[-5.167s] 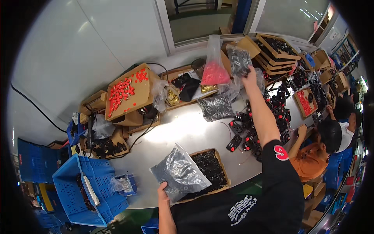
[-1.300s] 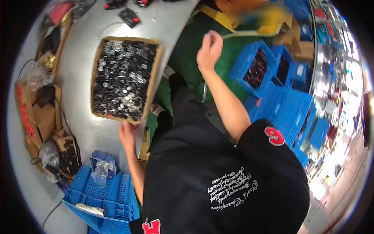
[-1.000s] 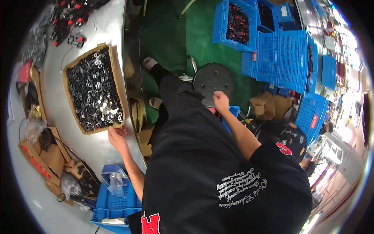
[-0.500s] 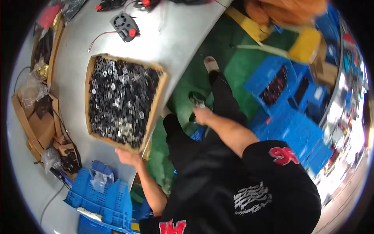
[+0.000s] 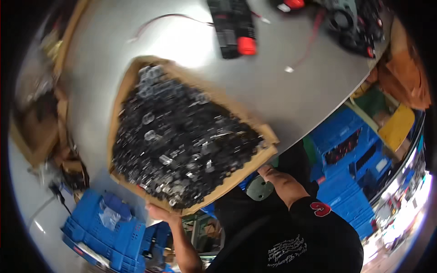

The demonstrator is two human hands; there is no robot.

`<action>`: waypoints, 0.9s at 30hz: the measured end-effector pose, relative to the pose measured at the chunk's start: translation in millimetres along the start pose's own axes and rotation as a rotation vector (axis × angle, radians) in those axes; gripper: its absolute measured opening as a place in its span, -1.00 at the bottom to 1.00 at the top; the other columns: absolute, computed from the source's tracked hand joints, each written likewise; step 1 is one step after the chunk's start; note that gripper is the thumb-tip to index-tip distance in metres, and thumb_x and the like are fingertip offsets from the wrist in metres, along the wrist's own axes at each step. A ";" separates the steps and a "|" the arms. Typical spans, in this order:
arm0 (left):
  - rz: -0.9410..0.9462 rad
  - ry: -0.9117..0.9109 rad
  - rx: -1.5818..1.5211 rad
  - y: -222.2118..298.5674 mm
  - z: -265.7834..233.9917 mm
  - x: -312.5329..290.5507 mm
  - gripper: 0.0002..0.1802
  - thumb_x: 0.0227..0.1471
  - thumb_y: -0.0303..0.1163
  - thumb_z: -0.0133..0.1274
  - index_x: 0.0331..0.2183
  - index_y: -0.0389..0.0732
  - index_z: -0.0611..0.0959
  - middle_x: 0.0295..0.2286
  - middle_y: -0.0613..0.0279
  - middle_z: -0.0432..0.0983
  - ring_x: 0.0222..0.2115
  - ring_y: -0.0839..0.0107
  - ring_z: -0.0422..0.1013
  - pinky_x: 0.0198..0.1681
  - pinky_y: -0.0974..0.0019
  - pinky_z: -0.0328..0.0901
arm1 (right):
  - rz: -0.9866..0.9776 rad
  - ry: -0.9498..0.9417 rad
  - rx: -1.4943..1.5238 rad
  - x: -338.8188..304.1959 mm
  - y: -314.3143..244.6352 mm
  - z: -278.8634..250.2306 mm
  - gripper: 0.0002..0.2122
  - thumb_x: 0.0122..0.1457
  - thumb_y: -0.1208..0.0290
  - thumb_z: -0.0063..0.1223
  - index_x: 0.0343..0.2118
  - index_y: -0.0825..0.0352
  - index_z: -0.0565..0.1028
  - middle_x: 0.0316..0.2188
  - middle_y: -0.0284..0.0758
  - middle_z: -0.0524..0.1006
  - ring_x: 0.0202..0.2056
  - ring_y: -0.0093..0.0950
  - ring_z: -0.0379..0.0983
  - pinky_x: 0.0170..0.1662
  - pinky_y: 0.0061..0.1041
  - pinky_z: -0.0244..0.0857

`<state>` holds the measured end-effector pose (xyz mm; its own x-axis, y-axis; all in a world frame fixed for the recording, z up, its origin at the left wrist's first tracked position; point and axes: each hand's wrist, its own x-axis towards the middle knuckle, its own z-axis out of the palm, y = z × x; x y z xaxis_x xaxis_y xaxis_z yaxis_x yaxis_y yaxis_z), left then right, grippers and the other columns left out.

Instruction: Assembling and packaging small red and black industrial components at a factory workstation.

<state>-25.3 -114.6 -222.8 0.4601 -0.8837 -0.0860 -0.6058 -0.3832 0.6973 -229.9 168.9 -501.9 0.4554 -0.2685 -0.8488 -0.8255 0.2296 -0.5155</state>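
Note:
A shallow cardboard box [image 5: 236,182] lies on the grey table, filled with a heap of small black and clear plastic parts [image 5: 182,141]. My left hand [image 5: 160,213] grips its near edge at the lower left, the fingers partly hidden by the cardboard. At the right-hand corner, my right hand [image 5: 275,176] is closed on the box edge, with some fingers out of sight beneath it. Just below that hand shows a round grey-green disc with small holes [image 5: 259,189]. Motion blurs the box and its contents.
Beyond the box lies a black device with a red knob [image 5: 232,29] and trailing wires. More black devices [image 5: 353,27] sit at the far right of the table [image 5: 291,100]. Blue plastic crates stand at lower left [image 5: 102,230] and right [image 5: 343,195].
My right hand has come up from low beside my legs to the box's right corner. My left hand stays at the near edge. The box looks larger and turned in view; the view has shifted too.

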 end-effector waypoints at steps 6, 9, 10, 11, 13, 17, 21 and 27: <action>0.341 -0.188 0.039 11.5 -4.0 -4.7 -0.43 0.27 -0.12 -0.43 -0.43 -0.31 0.56 -0.57 0.27 0.45 -0.56 0.53 0.31 -0.52 0.38 0.18 | 0.034 0.637 -0.027 -69.1 -25.9 -169.8 -0.66 0.19 0.24 -0.22 -0.01 0.20 0.36 0.01 -0.27 0.32 0.05 -0.28 0.22 0.05 -0.23 0.09; 0.331 -0.151 0.148 18.8 -7.7 -5.9 -0.43 0.23 -0.10 -0.40 -0.48 -0.30 0.57 -0.65 0.08 0.49 -0.63 0.24 0.42 -0.51 0.21 0.27 | -0.027 0.930 -0.112 -116.8 -44.6 -240.9 -0.62 0.21 0.18 -0.27 0.06 0.19 0.28 0.08 -0.27 0.24 0.11 -0.28 0.13 0.12 -0.22 -0.01; 0.358 -0.168 0.128 19.9 -7.7 -6.9 -0.46 0.24 -0.15 -0.39 -0.50 -0.31 0.55 -0.67 0.13 0.45 -0.64 0.35 0.35 -0.52 0.26 0.23 | -0.047 0.985 -0.137 -130.1 -52.4 -256.9 -0.60 0.22 0.16 -0.29 0.09 0.19 0.26 0.10 -0.27 0.22 0.13 -0.28 0.10 0.15 -0.22 -0.05; 0.364 -0.106 0.104 20.9 -6.6 -6.7 -0.49 0.25 -0.19 -0.37 -0.52 -0.32 0.52 -0.69 0.19 0.41 -0.65 0.46 0.29 -0.53 0.31 0.20 | -0.068 1.027 -0.178 -141.3 -59.8 -270.2 -0.58 0.23 0.14 -0.31 0.11 0.18 0.23 0.12 -0.27 0.19 0.15 -0.28 0.07 0.17 -0.22 -0.08; 0.443 -0.082 0.080 22.9 -4.4 -4.6 -0.52 0.24 -0.22 -0.35 -0.53 -0.30 0.51 -0.70 0.10 0.37 -0.68 0.33 0.27 -0.54 0.26 0.18 | -0.105 1.076 -0.234 -157.8 -74.2 -287.6 -0.55 0.25 0.10 -0.34 0.16 0.17 0.18 0.17 -0.27 0.14 0.19 -0.28 0.01 0.21 -0.22 -0.15; 0.484 -0.058 0.154 22.1 -7.8 0.6 -0.58 0.22 -0.26 -0.29 -0.58 -0.30 0.42 -0.71 0.00 0.25 -0.70 0.11 0.17 -0.56 0.18 0.13 | -0.130 1.052 -0.311 -164.9 -86.4 -288.9 -0.47 0.28 0.02 -0.41 0.25 0.16 0.08 0.26 -0.27 0.03 0.27 -0.28 -0.11 0.31 -0.21 -0.29; 0.425 -0.074 0.063 17.7 -5.5 -0.5 -0.65 0.13 -0.27 -0.12 -0.59 -0.31 0.43 -0.68 -0.06 0.23 -0.68 0.08 0.20 -0.56 0.17 0.15 | -0.236 1.093 -0.406 -132.1 -59.8 -277.6 -0.47 0.26 0.05 -0.33 0.23 0.19 0.12 0.25 -0.23 0.07 0.25 -0.23 -0.06 0.30 -0.19 -0.24; 0.310 0.128 -0.132 10.1 -21.6 4.7 -0.79 0.00 -0.30 0.04 -0.43 -0.28 0.52 -0.63 0.03 0.37 -0.58 0.08 0.36 -0.44 0.22 0.26 | -0.572 1.121 -0.514 -40.3 -35.7 -241.0 -0.50 0.20 0.13 -0.14 0.15 0.26 0.24 0.17 -0.16 0.21 0.18 -0.11 0.09 0.23 -0.15 -0.07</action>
<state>-15.2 -116.9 -200.7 0.3501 -0.9084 0.2285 -0.6439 -0.0563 0.7630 -299.2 -54.0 -421.1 0.4632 -0.8743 0.1451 -0.7560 -0.4752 -0.4501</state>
